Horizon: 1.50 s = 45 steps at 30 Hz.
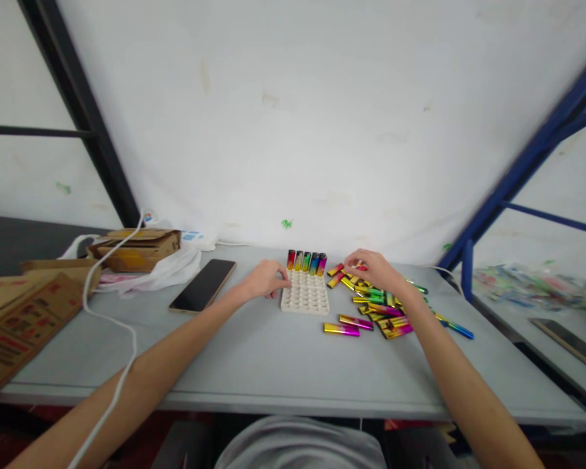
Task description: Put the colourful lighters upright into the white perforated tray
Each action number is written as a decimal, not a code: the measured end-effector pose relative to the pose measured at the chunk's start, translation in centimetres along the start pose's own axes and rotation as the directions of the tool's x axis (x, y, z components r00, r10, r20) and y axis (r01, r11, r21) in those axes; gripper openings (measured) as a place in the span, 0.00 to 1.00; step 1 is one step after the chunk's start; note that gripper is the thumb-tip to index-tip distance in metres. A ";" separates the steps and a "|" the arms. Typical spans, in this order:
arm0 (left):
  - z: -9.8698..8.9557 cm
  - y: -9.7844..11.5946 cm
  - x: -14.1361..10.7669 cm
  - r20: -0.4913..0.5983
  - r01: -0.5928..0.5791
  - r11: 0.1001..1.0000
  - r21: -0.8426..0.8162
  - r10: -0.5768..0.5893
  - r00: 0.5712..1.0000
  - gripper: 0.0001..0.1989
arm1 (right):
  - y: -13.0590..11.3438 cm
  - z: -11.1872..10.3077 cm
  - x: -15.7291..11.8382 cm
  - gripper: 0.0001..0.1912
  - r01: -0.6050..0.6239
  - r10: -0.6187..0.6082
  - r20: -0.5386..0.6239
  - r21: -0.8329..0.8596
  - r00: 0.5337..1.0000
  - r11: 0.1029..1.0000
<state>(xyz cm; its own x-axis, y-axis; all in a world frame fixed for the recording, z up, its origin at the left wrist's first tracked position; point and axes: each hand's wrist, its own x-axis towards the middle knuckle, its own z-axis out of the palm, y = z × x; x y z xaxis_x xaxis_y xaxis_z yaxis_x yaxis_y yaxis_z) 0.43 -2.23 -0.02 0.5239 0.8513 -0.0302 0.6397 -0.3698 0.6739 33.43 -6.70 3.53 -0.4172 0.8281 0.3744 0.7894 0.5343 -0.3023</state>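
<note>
A white tray (305,299) with rows of round holes lies on the table. Several shiny lighters (306,262) in red, gold, green, blue and purple stand upright along its back row. My left hand (268,279) is at the tray's left edge, its thumb and fingers closed around the rim. To the right of the tray is a loose pile of metallic multicoloured lighters (383,309). My right hand (374,268) is over the back of this pile with curled fingers; a red lighter (363,267) shows under them, partly hidden by the hand.
Left of the tray lies a dark phone (202,285). Farther left are a small cardboard box (134,251), a white plastic bag (176,268) and a larger carton (29,326). A white cable (112,322) hangs across the left side. A blue metal frame (532,156) rises at right.
</note>
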 end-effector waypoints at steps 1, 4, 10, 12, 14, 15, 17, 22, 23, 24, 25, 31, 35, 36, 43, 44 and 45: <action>0.0 -0.1 0.0 0.002 0.002 1.000 0.000 -0.002 1.000 0.11 | 0.2 -0.4 -1.0 0.14 -0.031 0.031 0.076 -0.001 0.997 1.000; -0.1 0.0 0.1 0.001 0.015 1.000 0.012 -0.015 1.000 0.11 | 0.7 -1.0 -3.5 0.13 -0.067 0.060 0.258 0.019 0.964 0.998; -0.2 0.5 -0.2 0.003 0.018 1.000 0.025 -0.019 1.000 0.12 | 1.4 0.2 -4.2 0.14 -0.065 0.067 0.335 -0.019 0.940 0.998; -0.2 0.4 -0.2 0.003 0.016 0.999 0.030 -0.016 1.000 0.12 | 1.5 0.5 -4.1 0.16 -0.057 0.051 0.304 0.012 0.951 0.998; -0.1 0.2 -0.1 0.000 0.005 0.999 0.039 -0.005 1.000 0.12 | 1.3 0.6 -4.1 0.18 -0.063 0.045 0.240 0.068 0.970 0.996; -0.1 0.0 0.0 -0.001 -0.001 0.999 0.042 0.001 1.000 0.13 | 1.2 0.5 -4.2 0.19 -0.074 0.055 0.196 0.092 0.979 0.993; 0.0 -0.3 0.2 -0.001 -0.010 0.999 0.046 0.010 1.000 0.12 | 0.6 0.5 -4.4 0.21 -0.109 0.096 0.100 0.138 0.990 0.984; 0.2 -1.0 0.5 -0.002 -0.031 0.999 0.044 0.031 1.000 0.13 | -2.1 1.2 -3.7 0.24 -0.232 0.265 -0.009 0.454 0.964 0.860; 0.2 -1.0 0.5 -0.003 -0.034 0.998 0.044 0.034 0.999 0.13 | -2.8 1.5 -3.5 0.24 -0.249 0.294 -0.004 0.525 0.956 0.814; 0.2 -1.1 0.5 -0.003 -0.037 0.998 0.044 0.038 0.999 0.14 | -3.4 1.9 -3.2 0.23 -0.259 0.318 0.000 0.579 0.948 0.773; 0.1 -1.1 0.5 -0.003 -0.038 0.998 0.044 0.038 0.999 0.14 | -4.0 2.2 -2.9 0.23 -0.263 0.336 -0.003 0.615 0.942 0.743; 0.0 -0.5 0.2 -0.005 -0.024 0.999 0.049 0.025 1.000 0.15 | -5.4 4.4 -2.1 0.28 -0.214 0.357 -0.085 0.664 0.930 0.716; 0.1 -0.7 0.3 -0.003 -0.043 0.997 0.058 0.043 0.999 0.15 | -6.5 5.0 -1.9 0.25 -0.155 0.296 -0.069 0.725 0.953 0.670; 0.1 -0.8 0.4 -0.004 -0.045 0.997 0.060 0.045 0.999 0.15 | -6.8 5.1 -1.9 0.25 -0.149 0.283 -0.039 0.777 0.958 0.611; 0.2 -1.3 0.6 -0.010 -0.054 0.996 0.073 0.054 0.998 0.15 | -8.3 5.9 -1.7 0.28 -0.311 0.377 0.207 0.920 0.903 0.239; 0.2 -1.3 0.6 -0.010 -0.055 0.996 0.075 0.056 0.998 0.15 | -8.4 6.0 -1.6 0.30 -0.329 0.368 0.245 0.926 0.897 0.185; 0.2 -1.3 0.7 -0.009 -0.058 0.995 0.075 0.059 0.998 0.15 | -8.4 6.1 -1.5 0.33 -0.341 0.356 0.275 0.930 0.893 0.137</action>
<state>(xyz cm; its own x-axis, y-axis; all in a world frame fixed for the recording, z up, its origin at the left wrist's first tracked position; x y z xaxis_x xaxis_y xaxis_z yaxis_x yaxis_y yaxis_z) 0.06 -1.27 -1.08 0.5554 0.8314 0.0166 0.6486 -0.4457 0.6170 24.69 -11.43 0.16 -0.2151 0.9765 -0.0147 -0.1681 -0.0518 -0.9844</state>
